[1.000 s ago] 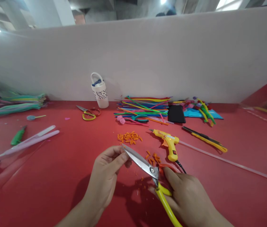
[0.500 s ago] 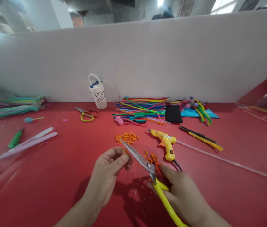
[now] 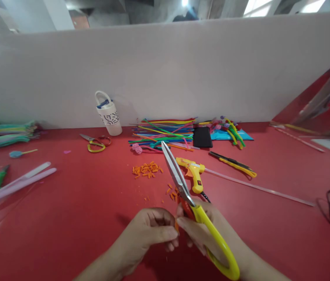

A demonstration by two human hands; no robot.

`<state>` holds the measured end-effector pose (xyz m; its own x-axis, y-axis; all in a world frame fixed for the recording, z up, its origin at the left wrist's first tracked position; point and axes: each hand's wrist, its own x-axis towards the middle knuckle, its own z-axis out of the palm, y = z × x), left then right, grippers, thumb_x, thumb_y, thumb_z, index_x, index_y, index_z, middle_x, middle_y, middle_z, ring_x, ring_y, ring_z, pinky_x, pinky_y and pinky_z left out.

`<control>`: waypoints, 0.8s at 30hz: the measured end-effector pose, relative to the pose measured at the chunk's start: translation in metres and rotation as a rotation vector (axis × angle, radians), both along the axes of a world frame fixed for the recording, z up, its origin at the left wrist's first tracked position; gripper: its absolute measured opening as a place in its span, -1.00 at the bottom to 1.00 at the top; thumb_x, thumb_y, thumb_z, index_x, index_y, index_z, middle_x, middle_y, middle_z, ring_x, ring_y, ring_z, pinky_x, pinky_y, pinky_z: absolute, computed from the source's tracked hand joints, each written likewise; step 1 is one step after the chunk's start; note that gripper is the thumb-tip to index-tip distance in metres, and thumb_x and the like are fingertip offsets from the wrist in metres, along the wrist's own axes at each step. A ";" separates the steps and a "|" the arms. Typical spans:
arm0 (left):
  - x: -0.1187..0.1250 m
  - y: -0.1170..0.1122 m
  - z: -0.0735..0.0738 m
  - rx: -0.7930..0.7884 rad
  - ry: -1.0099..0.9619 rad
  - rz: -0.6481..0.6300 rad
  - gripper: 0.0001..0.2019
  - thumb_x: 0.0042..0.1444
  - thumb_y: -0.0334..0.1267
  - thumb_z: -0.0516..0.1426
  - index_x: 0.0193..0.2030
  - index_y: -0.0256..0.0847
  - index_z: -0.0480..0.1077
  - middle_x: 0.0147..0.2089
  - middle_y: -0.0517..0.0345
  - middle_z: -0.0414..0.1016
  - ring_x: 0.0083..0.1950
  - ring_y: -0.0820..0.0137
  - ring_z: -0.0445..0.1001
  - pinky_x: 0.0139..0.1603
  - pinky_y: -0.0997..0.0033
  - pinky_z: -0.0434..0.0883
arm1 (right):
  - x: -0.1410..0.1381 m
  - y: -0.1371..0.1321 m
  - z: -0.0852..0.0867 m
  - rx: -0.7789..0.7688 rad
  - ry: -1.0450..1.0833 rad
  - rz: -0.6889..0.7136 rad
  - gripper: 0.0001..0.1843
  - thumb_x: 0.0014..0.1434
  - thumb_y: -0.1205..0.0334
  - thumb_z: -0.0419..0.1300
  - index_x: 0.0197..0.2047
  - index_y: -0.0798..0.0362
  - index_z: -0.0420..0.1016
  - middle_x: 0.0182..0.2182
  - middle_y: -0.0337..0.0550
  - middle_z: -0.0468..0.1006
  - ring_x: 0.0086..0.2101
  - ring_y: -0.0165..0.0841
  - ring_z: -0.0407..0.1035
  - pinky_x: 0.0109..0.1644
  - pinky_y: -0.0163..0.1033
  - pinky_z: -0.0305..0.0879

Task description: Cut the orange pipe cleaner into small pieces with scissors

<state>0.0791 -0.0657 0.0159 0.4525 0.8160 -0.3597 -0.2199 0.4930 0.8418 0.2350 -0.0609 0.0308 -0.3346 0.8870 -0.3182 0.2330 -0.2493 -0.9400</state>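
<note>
My right hand is closed around large scissors with yellow and red handles; their blades are together and point up and away from me. Beside it, my left hand pinches a small orange piece at its fingertips. The two hands are close together, and the right fingertips are near or touching that piece; I cannot tell which. Beyond the hands, a heap of short orange pieces lies on the red table. A smaller orange group is partly hidden behind the scissors.
A yellow glue gun with a clear glue stick lies behind my right hand. Farther back are coloured pipe cleaners, a black phone-like slab, a white cup and smaller scissors. A yellow-black cutter lies right.
My hands have come together nearer to me. The scissors have swung more upright, their tips moving away from the left hand. The whole view has shifted somewhat to the right.
</note>
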 end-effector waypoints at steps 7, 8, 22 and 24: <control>0.006 0.000 -0.003 0.155 0.188 0.103 -0.92 -0.22 -0.33 0.19 -0.56 -0.28 0.38 -0.63 0.26 0.33 -0.59 0.54 0.24 -0.56 0.56 0.18 | -0.006 -0.003 0.007 0.180 -0.046 -0.040 -0.83 -0.16 0.26 0.05 -0.61 0.03 0.05 -0.70 -0.44 0.04 -0.66 -0.58 -0.07 -0.64 -0.45 -0.09; 0.007 0.000 -0.001 0.153 0.210 0.106 -0.94 -0.22 -0.35 0.19 -0.57 -0.28 0.37 -0.63 0.26 0.32 -0.58 0.53 0.24 -0.57 0.56 0.18 | -0.006 -0.003 0.006 0.196 -0.054 -0.035 -0.83 -0.15 0.25 0.04 -0.61 0.03 0.05 -0.69 -0.43 0.03 -0.65 -0.57 -0.07 -0.64 -0.44 -0.10; -0.023 0.018 0.023 0.230 -0.006 0.522 -0.95 -0.10 -0.37 0.18 -0.52 -0.30 0.41 -0.57 0.23 0.36 -0.53 0.56 0.27 -0.48 0.59 0.23 | 0.006 0.002 -0.006 0.653 -0.676 0.185 -0.67 -0.01 -0.05 0.06 -0.50 -0.01 0.07 -0.66 -0.37 0.21 -0.65 -0.47 0.08 -0.59 -0.37 -0.10; -0.024 0.018 0.024 0.244 -0.015 0.533 -0.95 -0.10 -0.38 0.18 -0.52 -0.31 0.42 -0.56 0.21 0.37 -0.53 0.56 0.27 -0.47 0.58 0.23 | 0.006 0.002 -0.010 0.715 -0.736 0.185 -0.66 0.03 -0.09 0.02 -0.51 -0.01 0.07 -0.66 -0.32 0.26 -0.64 -0.44 0.15 -0.59 -0.36 -0.09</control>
<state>0.0550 -0.0480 0.0400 -0.0397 0.9907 -0.1298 -0.3974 0.1036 0.9118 0.2411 -0.0594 0.0206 -0.4205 0.9037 0.0809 0.7866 0.4075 -0.4640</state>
